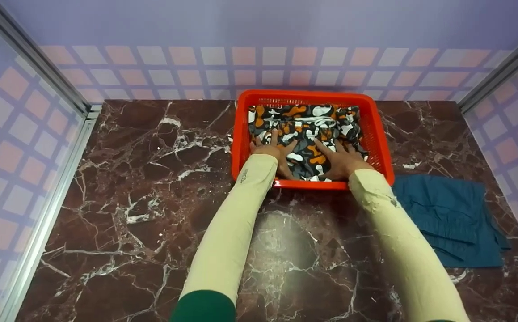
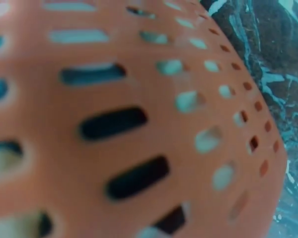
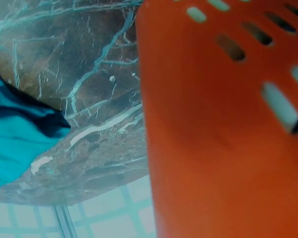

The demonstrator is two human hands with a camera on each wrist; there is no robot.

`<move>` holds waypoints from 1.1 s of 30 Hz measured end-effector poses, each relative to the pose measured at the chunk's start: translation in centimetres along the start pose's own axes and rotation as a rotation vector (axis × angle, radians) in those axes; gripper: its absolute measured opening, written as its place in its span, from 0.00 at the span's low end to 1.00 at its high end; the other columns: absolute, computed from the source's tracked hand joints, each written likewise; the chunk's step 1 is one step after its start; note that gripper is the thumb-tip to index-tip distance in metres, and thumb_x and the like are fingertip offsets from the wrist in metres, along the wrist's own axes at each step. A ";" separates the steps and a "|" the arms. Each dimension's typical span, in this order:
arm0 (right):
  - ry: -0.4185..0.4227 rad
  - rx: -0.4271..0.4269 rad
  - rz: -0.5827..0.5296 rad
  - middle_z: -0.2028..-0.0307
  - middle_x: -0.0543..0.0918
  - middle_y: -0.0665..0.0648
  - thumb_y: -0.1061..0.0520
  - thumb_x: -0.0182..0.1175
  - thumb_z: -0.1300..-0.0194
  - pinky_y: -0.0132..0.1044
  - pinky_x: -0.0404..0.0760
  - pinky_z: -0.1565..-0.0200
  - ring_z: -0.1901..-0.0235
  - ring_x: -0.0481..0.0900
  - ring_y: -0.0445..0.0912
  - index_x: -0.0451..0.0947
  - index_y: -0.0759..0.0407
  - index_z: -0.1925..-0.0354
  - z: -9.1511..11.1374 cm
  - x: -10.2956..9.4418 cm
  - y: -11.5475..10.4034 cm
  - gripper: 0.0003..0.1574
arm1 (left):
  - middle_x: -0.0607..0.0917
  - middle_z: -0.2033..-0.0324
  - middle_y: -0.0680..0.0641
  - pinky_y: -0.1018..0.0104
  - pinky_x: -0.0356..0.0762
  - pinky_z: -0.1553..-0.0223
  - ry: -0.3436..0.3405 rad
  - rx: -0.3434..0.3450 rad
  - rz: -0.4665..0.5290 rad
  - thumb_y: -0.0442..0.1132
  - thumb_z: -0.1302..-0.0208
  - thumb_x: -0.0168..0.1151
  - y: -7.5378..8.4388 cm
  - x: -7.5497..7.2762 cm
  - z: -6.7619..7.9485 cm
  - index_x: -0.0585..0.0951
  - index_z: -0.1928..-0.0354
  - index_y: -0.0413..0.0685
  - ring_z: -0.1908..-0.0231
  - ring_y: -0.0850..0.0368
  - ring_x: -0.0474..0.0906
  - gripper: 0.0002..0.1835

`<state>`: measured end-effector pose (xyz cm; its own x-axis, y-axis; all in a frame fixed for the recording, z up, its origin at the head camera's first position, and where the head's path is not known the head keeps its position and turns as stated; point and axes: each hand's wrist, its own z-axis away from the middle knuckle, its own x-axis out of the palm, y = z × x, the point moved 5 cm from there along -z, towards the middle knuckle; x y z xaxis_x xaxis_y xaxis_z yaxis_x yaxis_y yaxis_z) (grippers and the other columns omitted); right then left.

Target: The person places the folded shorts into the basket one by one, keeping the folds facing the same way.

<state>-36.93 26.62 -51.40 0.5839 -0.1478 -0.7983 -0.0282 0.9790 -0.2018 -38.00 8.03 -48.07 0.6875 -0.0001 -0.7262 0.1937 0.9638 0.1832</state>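
Observation:
A folded camouflage garment (image 1: 305, 154) in orange, black, grey and white, with a white drawstring, lies inside a red plastic basket (image 1: 379, 134). My left hand (image 1: 273, 154) rests on the garment's left part with its fingers spread. On the right part, my right hand (image 1: 343, 161) presses the cloth, fingers spread too. Both wrists cross the basket's front rim. Up close, the left wrist view is filled by the slotted basket wall (image 2: 54, 119), which hides the hand. The right wrist view likewise shows the basket wall (image 3: 203, 163) and no hand.
A folded blue garment (image 1: 446, 214) with a gathered waistband lies on the brown marbled table (image 1: 129, 201), right of the basket. Tiled wall panels (image 1: 214, 56) stand at the back and both sides, with metal framing (image 1: 48, 241) along the left edge.

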 end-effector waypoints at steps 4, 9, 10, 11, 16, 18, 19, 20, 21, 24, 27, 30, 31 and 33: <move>0.027 -0.006 -0.019 0.22 0.34 0.74 0.40 0.66 0.33 0.73 0.42 0.31 0.27 0.34 0.78 0.31 0.39 0.18 0.4 0.0 0.1 0.65 | 0.21 0.23 0.46 0.37 0.31 0.25 0.038 -0.044 -0.041 0.54 0.34 0.66 0.6 0.5 0.1 0.33 0.21 0.80 0.25 0.28 0.26 0.56; 0.196 -0.164 -0.143 0.25 0.48 0.78 0.39 0.67 0.34 0.73 0.51 0.32 0.28 0.47 0.76 0.47 0.49 0.19 2.6 -0.9 0.6 0.58 | 0.39 0.20 0.42 0.34 0.33 0.26 0.233 0.109 -0.087 0.63 0.40 0.68 1.2 0.6 0.5 0.49 0.19 0.72 0.24 0.27 0.34 0.53; 0.271 -0.215 -0.186 0.26 0.54 0.77 0.40 0.66 0.33 0.72 0.55 0.33 0.29 0.52 0.74 0.53 0.53 0.20 3.4 -1.6 0.7 0.53 | 0.46 0.20 0.41 0.35 0.35 0.26 0.301 0.176 -0.070 0.63 0.39 0.68 1.2 0.2 1.0 0.55 0.20 0.68 0.24 0.29 0.38 0.49; 0.364 -0.279 -0.233 0.29 0.60 0.76 0.43 0.66 0.31 0.70 0.60 0.33 0.31 0.59 0.72 0.61 0.58 0.23 4.4 -2.5 0.9 0.47 | 0.52 0.21 0.42 0.37 0.38 0.25 0.367 0.243 -0.042 0.62 0.37 0.67 1.2 -0.2 1.7 0.61 0.21 0.65 0.23 0.32 0.42 0.45; 0.941 -0.534 -0.366 0.54 0.84 0.65 0.63 0.64 0.31 0.38 0.79 0.53 0.58 0.79 0.50 0.83 0.68 0.49 11.1 -5.5 4.0 0.14 | 0.78 0.35 0.47 0.50 0.63 0.30 0.758 0.575 0.074 0.48 0.28 0.61 0.4 -1.4 8.4 0.79 0.36 0.54 0.34 0.49 0.70 0.21; 1.144 -0.566 -0.379 0.62 0.84 0.63 0.68 0.64 0.33 0.28 0.74 0.61 0.67 0.75 0.44 0.85 0.68 0.57 13.5 -5.1 6.4 0.07 | 0.82 0.42 0.48 0.54 0.69 0.35 0.888 0.670 0.086 0.45 0.28 0.62 -0.1 -0.6 11.6 0.83 0.42 0.51 0.41 0.51 0.75 0.16; 1.215 -0.564 -0.379 0.65 0.84 0.62 0.69 0.64 0.35 0.25 0.71 0.63 0.69 0.73 0.43 0.85 0.69 0.59 14.4 -4.6 7.7 0.06 | 0.84 0.45 0.48 0.55 0.71 0.38 0.937 0.708 0.094 0.43 0.28 0.62 -0.5 0.2 12.9 0.84 0.45 0.49 0.44 0.51 0.77 0.14; 1.269 -0.557 -0.361 0.66 0.83 0.63 0.69 0.65 0.35 0.26 0.70 0.64 0.70 0.73 0.43 0.85 0.69 0.60 15.1 -3.9 9.0 0.05 | 0.85 0.48 0.47 0.56 0.73 0.40 0.974 0.741 0.099 0.41 0.29 0.62 -0.9 1.2 14.1 0.85 0.48 0.48 0.46 0.51 0.78 0.12; 1.303 -0.532 -0.336 0.67 0.82 0.64 0.69 0.65 0.35 0.28 0.70 0.64 0.70 0.73 0.45 0.85 0.69 0.61 15.7 -3.0 10.3 0.04 | 0.86 0.49 0.47 0.56 0.74 0.40 0.993 0.759 0.102 0.40 0.29 0.63 -1.3 2.4 15.0 0.85 0.50 0.47 0.47 0.51 0.78 0.11; 1.232 -0.382 -0.252 0.61 0.80 0.69 0.63 0.64 0.32 0.44 0.75 0.58 0.64 0.77 0.56 0.82 0.70 0.55 16.5 0.1 14.0 0.10 | 0.86 0.53 0.49 0.57 0.77 0.44 0.964 0.755 0.136 0.38 0.31 0.64 -2.8 6.7 16.4 0.86 0.53 0.46 0.52 0.52 0.80 0.09; 0.983 -0.225 -0.187 0.45 0.75 0.76 0.55 0.61 0.27 0.67 0.71 0.47 0.48 0.73 0.71 0.76 0.69 0.41 16.1 3.5 17.1 0.24 | 0.86 0.51 0.49 0.55 0.77 0.41 0.848 0.687 0.205 0.39 0.31 0.64 -4.1 11.2 16.4 0.86 0.51 0.48 0.49 0.52 0.80 0.10; 0.751 -0.140 -0.187 0.34 0.63 0.82 0.48 0.54 0.22 0.79 0.58 0.42 0.38 0.60 0.81 0.66 0.68 0.30 15.7 7.0 18.8 0.33 | 0.85 0.49 0.50 0.53 0.76 0.40 0.750 0.632 0.295 0.40 0.30 0.64 -5.1 14.7 16.5 0.85 0.49 0.50 0.47 0.53 0.79 0.11; 0.713 -0.122 -0.190 0.32 0.60 0.83 0.47 0.52 0.21 0.79 0.56 0.41 0.37 0.58 0.82 0.64 0.68 0.29 15.7 7.9 19.1 0.35 | 0.85 0.49 0.50 0.53 0.76 0.40 0.734 0.626 0.323 0.40 0.31 0.64 -5.3 15.5 16.6 0.86 0.49 0.49 0.47 0.53 0.79 0.11; 0.675 -0.097 -0.191 0.32 0.58 0.85 0.46 0.49 0.20 0.79 0.55 0.40 0.36 0.56 0.83 0.64 0.69 0.28 15.9 9.3 19.1 0.35 | 0.85 0.49 0.51 0.51 0.75 0.39 0.716 0.619 0.365 0.39 0.31 0.64 -5.6 16.6 16.9 0.86 0.49 0.49 0.45 0.52 0.79 0.11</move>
<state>-19.14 46.18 -53.60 -0.0435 -0.4008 -0.9151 -0.0655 0.9152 -0.3977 -15.82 -1.84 -49.94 0.2354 0.6222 -0.7466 0.5242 0.5657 0.6366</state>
